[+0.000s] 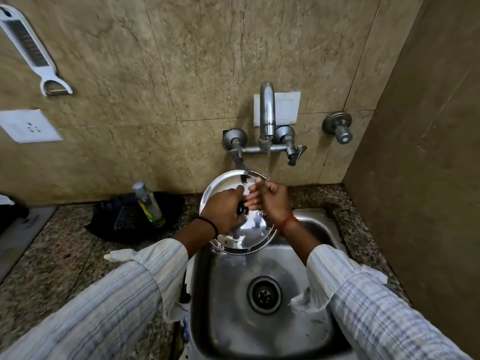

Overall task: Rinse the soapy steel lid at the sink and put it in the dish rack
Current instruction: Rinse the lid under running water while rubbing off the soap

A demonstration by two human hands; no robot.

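The round steel lid [244, 237] is held tilted over the back of the sink [262, 331], its shiny face towards me. My left hand [224, 210] grips the black knob at the lid's middle. My right hand [270, 201] is beside it with fingers apart, under the thin stream of water falling from the tap [267, 113]. Water wets the lid and my right fingers. No dish rack is in view.
A black tray [122, 219] with a clear bottle [149, 203] sits on the granite counter left of the sink. A white peeler [31, 50] hangs on the tiled wall. A wall closes in on the right. The sink drain [263, 294] lies below my arms.
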